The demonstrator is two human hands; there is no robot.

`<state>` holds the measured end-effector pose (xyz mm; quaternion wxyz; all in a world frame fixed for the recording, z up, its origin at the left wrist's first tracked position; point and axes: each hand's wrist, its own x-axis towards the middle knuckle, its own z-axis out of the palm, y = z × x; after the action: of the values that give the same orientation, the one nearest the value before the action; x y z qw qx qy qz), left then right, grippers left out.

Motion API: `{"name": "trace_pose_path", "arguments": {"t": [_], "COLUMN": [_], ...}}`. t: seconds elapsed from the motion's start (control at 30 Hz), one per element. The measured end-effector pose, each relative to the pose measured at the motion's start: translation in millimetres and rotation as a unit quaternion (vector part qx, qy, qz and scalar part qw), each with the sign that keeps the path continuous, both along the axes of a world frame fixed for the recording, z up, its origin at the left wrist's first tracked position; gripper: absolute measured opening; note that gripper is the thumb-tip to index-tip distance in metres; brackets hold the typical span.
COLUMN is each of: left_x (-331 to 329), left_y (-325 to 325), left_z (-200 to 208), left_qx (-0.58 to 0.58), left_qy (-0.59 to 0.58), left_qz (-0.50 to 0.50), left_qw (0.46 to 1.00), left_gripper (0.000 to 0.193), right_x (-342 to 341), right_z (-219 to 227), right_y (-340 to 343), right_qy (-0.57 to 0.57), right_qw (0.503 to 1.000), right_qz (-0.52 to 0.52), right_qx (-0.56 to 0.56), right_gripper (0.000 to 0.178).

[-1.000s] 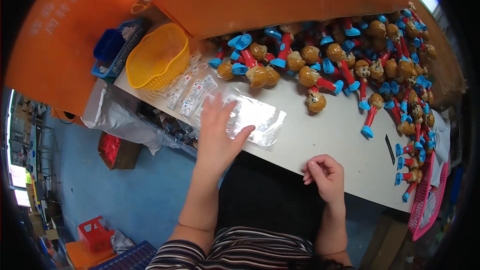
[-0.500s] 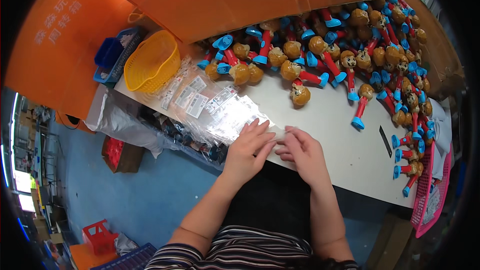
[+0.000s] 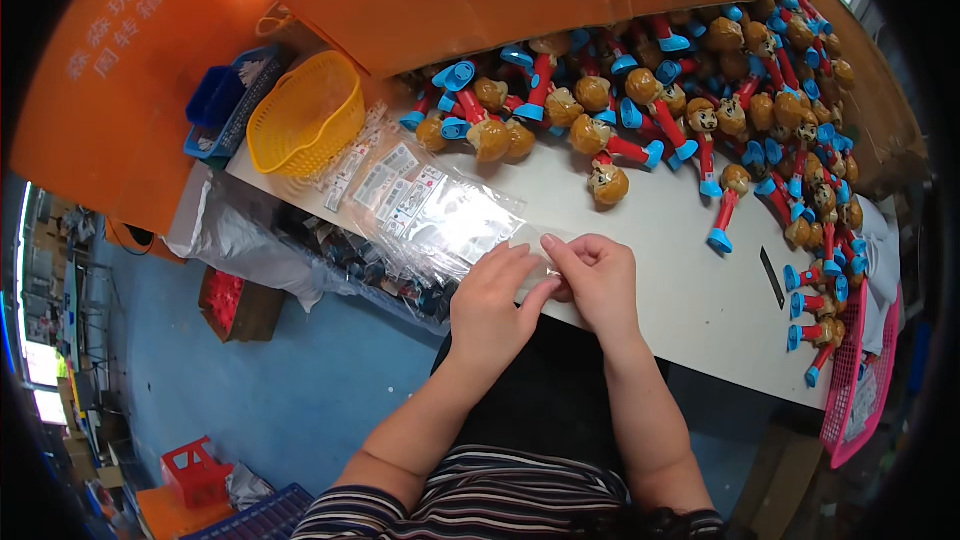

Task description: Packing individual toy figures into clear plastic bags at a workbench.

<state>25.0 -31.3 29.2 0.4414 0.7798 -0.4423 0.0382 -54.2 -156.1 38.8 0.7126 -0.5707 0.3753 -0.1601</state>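
Observation:
A clear plastic bag (image 3: 548,252) lies at the table's front edge between my two hands. My right hand (image 3: 602,290) pinches the bag's near end with thumb and bent fingers. My left hand (image 3: 492,302) rests on the bag from the other side, fingers stretched out and thumb apart, its tip close to my right fingers. Just beyond my left hand spreads a stack of clear plastic bags (image 3: 425,205) with printed labels, shiny under the light. The bag's lower edge is partly hidden by my fingers.
Toy figures (image 3: 608,182) with brown heads, red bodies and blue bases are heaped across the table's back and right. A yellow basket (image 3: 300,135) and blue bins stand back left. A black strip (image 3: 771,278) lies near a pink basket (image 3: 850,380). An orange board (image 3: 560,0) overhangs the back.
My right hand has moved slightly left and its fingers have closed on the bag. My left fingers have shifted a little. The view has tilted slightly.

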Motion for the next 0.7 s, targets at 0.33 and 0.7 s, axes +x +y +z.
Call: {"name": "trace_pose_path", "arguments": {"t": [0.33,0.7], "left_x": [12,8], "left_y": [7,20], "left_z": [10,19], "left_qx": [-0.040,-0.042], "left_qy": [0.051,0.107], "left_qz": [-0.036,-0.051], "left_qw": [0.997,0.992], "left_gripper": [0.014,0.016], "right_x": [-20,-33], "right_z": [2,21], "right_y": [-3,19], "right_qy": [-0.035,-0.016], "right_qw": [0.993,0.996], "right_qz": [0.077,-0.033], "right_qx": [-0.082,0.076], "right_gripper": [0.029,0.053]}}
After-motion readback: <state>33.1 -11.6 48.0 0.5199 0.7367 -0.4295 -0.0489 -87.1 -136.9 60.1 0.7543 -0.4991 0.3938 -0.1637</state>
